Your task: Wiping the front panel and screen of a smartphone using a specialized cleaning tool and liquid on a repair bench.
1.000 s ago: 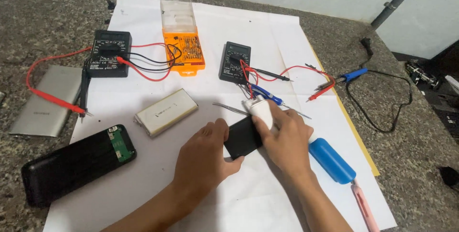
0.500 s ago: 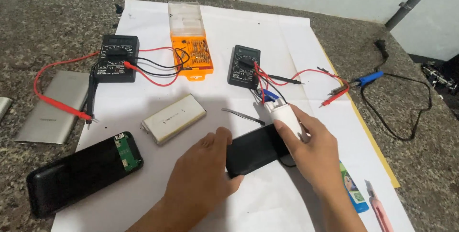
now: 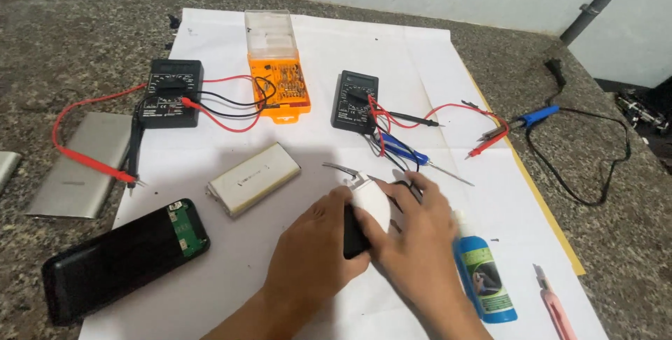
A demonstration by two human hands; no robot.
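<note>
Head view: a black and white pack (image 3: 364, 217) is gripped between the left hand (image 3: 311, 256) and the right hand (image 3: 416, 238), both closed around it, near the front edge of the white paper (image 3: 336, 53). A blue bottle (image 3: 483, 277) is seen just beside the right hand. A silver cell (image 3: 253, 187) is laid to the left.

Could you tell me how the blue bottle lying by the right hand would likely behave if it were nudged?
The blue round plastic bottle lies on its side on the white paper sheet, so it would probably roll sideways rather than slide. It looks light for its size. The right hand beside it and the pink utility knife nearby might stop it.
</note>
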